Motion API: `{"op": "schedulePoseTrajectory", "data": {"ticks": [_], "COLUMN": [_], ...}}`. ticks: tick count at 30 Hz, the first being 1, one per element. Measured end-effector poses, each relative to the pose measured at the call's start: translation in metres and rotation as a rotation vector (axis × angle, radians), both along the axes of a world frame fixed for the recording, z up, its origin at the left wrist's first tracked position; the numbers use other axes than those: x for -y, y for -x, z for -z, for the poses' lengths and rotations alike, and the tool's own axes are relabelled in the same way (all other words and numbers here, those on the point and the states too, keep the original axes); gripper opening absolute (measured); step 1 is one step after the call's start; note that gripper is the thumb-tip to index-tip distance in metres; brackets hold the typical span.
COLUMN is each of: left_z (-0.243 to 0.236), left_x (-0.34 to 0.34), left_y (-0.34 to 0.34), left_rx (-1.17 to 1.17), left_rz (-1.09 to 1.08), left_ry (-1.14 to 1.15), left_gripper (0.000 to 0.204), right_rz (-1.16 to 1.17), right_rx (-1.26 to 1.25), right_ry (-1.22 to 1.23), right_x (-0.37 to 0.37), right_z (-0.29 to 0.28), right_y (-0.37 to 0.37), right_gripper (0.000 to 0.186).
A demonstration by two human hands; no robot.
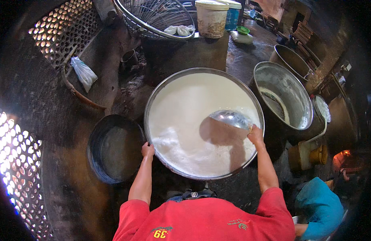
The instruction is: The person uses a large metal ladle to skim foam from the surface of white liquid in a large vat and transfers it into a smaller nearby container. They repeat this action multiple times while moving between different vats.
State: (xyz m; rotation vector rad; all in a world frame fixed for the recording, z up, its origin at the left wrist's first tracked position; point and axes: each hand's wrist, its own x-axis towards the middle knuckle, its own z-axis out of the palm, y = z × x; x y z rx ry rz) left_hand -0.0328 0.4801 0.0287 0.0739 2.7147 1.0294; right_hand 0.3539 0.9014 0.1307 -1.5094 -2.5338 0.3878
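A wide round metal vat full of milky white liquid is in the middle, with some foam at its lower left. My left hand is closed on the vat's left rim. My right hand grips a shiny metal scoop at the liquid's surface on the right side; a shadow falls to its lower left. A dark shallow pan sits just left of the vat.
Large metal pots stand on the right, near a fire and another person in teal. A wire basket and buckets sit on a raised block behind. A perforated wall is at left.
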Motion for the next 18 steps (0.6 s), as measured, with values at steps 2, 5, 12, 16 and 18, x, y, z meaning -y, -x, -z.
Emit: {"op": "schedulePoseTrajectory", "data": {"ticks": [2,5,12,16,18], "left_z": [-0.012,-0.008,0.011,-0.017,0.004], "left_x": [-0.004,-0.001,0.009,0.006,0.012], "left_y": [-0.002,0.008,0.019,0.014,0.02], "left_rx": [0.07,0.191,0.278,0.329,0.326], "left_rz": [0.038,0.048,0.038,0.075,0.081], "left_ry": [-0.034,-0.065,-0.243,-0.234,-0.333], "left_gripper": [0.037,0.031,0.03,0.03,0.03], "right_rz": [-0.025,-0.012,-0.055,-0.019,-0.049], "right_rx": [0.049,0.045,-0.042,-0.075,-0.089], "right_ry": [0.121,0.222,0.187,0.225,0.25], "right_x": [0.022,0.049,0.136,0.186,0.21], "right_z": [0.004,0.028,0.068,0.07,0.063], "right_y": [0.006,0.013,0.034,0.051,0.059], "right_gripper": [0.048,0.049,0.044,0.042,0.042]}}
